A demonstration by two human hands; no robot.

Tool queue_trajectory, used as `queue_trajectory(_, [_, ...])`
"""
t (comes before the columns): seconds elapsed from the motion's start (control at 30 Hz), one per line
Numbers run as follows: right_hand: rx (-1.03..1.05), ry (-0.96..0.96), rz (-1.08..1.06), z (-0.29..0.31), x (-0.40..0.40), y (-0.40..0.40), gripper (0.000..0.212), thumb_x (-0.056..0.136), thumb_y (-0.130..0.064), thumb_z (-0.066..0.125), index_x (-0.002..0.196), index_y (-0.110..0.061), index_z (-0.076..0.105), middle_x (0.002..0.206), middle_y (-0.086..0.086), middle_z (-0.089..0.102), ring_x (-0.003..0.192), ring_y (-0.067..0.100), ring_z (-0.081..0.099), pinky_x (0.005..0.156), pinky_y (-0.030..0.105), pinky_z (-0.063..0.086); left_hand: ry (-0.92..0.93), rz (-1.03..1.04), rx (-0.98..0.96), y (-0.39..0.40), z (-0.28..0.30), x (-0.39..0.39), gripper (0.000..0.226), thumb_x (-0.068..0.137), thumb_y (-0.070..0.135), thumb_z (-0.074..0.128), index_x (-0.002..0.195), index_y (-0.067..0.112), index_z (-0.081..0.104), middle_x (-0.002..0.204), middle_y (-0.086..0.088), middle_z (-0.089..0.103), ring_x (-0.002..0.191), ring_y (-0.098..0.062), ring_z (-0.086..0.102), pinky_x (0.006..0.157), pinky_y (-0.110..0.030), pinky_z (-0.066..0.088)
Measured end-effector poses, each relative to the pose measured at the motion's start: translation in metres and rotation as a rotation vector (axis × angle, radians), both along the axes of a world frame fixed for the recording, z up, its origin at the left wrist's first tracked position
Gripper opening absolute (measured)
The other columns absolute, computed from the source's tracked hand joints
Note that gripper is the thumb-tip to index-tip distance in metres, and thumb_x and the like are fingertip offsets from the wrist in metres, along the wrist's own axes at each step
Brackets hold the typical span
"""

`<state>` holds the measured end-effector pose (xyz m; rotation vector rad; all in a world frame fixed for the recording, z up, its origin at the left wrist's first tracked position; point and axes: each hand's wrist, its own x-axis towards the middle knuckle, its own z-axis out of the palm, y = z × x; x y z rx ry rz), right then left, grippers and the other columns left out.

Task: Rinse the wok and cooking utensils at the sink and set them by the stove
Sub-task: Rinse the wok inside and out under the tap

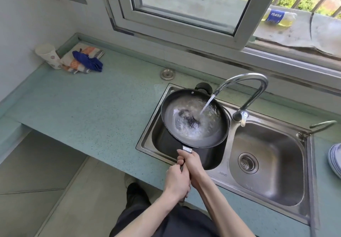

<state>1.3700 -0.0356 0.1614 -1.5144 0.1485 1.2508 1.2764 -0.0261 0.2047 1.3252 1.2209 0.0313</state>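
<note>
Right now both hands grip the wok (195, 116) by its long handle: right hand (190, 162) nearer the pan, left hand (177, 179) just behind it, fingers wrapped round. Wok is held over the left basin of the sink (265, 187), w/ water from the tap (245, 89) splashing into the middle. On the desk (92, 107), far left: paper cup (48, 55) beside a folded cloth (81, 59) w/ a blue rag (88, 61) on top. Plates (335, 161) at right edge.
</note>
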Motion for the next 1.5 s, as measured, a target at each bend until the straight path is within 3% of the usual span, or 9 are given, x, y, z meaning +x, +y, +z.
queue_trajectory(0.4, [-0.135, -0.283, 0.02, -0.005, -0.001, -0.017, 0.022, 0.092, -0.011, 0.065, 0.079, -0.012, 0.048, 0.054, 0.001, 0.056, 0.056, 0.02, 0.052, 0.065, 0.04, 0.047, -0.158, 0.068, -0.247, -0.016, -0.007, -0.003, 0.046, 0.111, 0.034, 0.038, 0.076, 0.006, 0.051, 0.051, -0.007, 0.043, 0.039, -0.018, 0.041, 0.039, -0.025, 0.037])
queue_trajectory(0.5, [-0.094, -0.347, 0.101, -0.008, -0.002, -0.019, 0.025, 0.083, -0.028, 0.066, 0.086, -0.01, 0.049, 0.055, 0.0, 0.058, 0.054, 0.018, 0.053, 0.063, 0.039, 0.047, -0.174, 0.066, -0.21, -0.016, -0.014, -0.004, 0.047, 0.111, 0.032, 0.039, 0.075, 0.004, 0.05, 0.05, -0.009, 0.042, 0.037, -0.019, 0.041, 0.04, -0.026, 0.036])
queue_trajectory(0.6, [-0.016, -0.358, 0.145, -0.011, -0.003, -0.015, 0.024, 0.087, -0.027, 0.065, 0.086, -0.011, 0.046, 0.056, -0.001, 0.051, 0.054, 0.017, 0.047, 0.058, 0.031, 0.041, -0.175, 0.063, -0.158, -0.013, -0.02, -0.007, 0.045, 0.111, 0.031, 0.04, 0.076, 0.004, 0.05, 0.052, -0.012, 0.042, 0.037, -0.019, 0.04, 0.039, -0.026, 0.035])
queue_trajectory(0.9, [0.201, -0.044, 0.059, -0.005, -0.011, 0.003, 0.027, 0.101, -0.013, 0.065, 0.094, -0.017, 0.039, 0.068, -0.002, 0.043, 0.057, 0.013, 0.043, 0.054, 0.025, 0.04, -0.096, 0.061, 0.107, 0.0, -0.027, -0.014, 0.037, 0.107, 0.031, 0.045, 0.077, 0.011, 0.055, 0.049, 0.001, 0.053, 0.04, -0.023, 0.052, 0.044, -0.033, 0.041])
queue_trajectory(1.03, [0.257, 0.012, 0.039, -0.004, -0.013, 0.01, 0.033, 0.104, -0.01, 0.061, 0.084, -0.022, 0.038, 0.065, -0.005, 0.032, 0.05, 0.009, 0.035, 0.05, 0.021, 0.036, 0.024, 0.004, 0.323, 0.004, -0.027, -0.016, 0.041, 0.102, 0.044, 0.045, 0.091, 0.011, 0.067, 0.075, 0.0, 0.073, 0.08, -0.027, 0.072, 0.066, -0.037, 0.055])
queue_trajectory(1.23, [0.328, 0.222, -0.051, 0.001, -0.011, 0.014, 0.035, 0.105, -0.009, 0.057, 0.08, -0.024, 0.038, 0.065, -0.007, 0.025, 0.046, 0.005, 0.033, 0.053, 0.021, 0.036, 0.135, -0.054, 0.429, 0.008, -0.014, -0.01, 0.042, 0.103, 0.045, 0.044, 0.1, 0.014, 0.072, 0.095, -0.003, 0.077, 0.092, -0.024, 0.072, 0.079, -0.041, 0.058])
queue_trajectory(1.3, [0.296, 0.255, -0.081, 0.004, -0.009, 0.013, 0.034, 0.104, -0.008, 0.057, 0.08, -0.023, 0.039, 0.066, -0.006, 0.027, 0.047, 0.005, 0.034, 0.051, 0.02, 0.032, 0.121, -0.065, 0.354, 0.008, -0.009, -0.009, 0.048, 0.1, 0.05, 0.041, 0.095, 0.014, 0.071, 0.089, -0.004, 0.077, 0.087, -0.026, 0.073, 0.077, -0.043, 0.059])
queue_trajectory(1.4, [0.218, 0.206, -0.09, 0.011, -0.006, 0.007, 0.033, 0.102, -0.005, 0.058, 0.08, -0.021, 0.04, 0.065, -0.003, 0.035, 0.048, 0.007, 0.038, 0.045, 0.018, 0.031, 0.084, -0.055, 0.219, 0.006, -0.003, -0.005, 0.05, 0.1, 0.052, 0.04, 0.077, 0.015, 0.065, 0.066, -0.005, 0.07, 0.063, -0.029, 0.07, 0.058, -0.043, 0.06])
queue_trajectory(1.5, [0.128, 0.113, -0.061, 0.009, -0.004, 0.002, 0.03, 0.1, -0.004, 0.06, 0.081, -0.019, 0.041, 0.063, -0.002, 0.042, 0.049, 0.009, 0.042, 0.045, 0.02, 0.034, 0.026, -0.023, 0.108, 0.002, 0.004, -0.002, 0.049, 0.107, 0.037, 0.042, 0.069, 0.01, 0.058, 0.05, -0.005, 0.059, 0.041, -0.023, 0.057, 0.04, -0.03, 0.044])
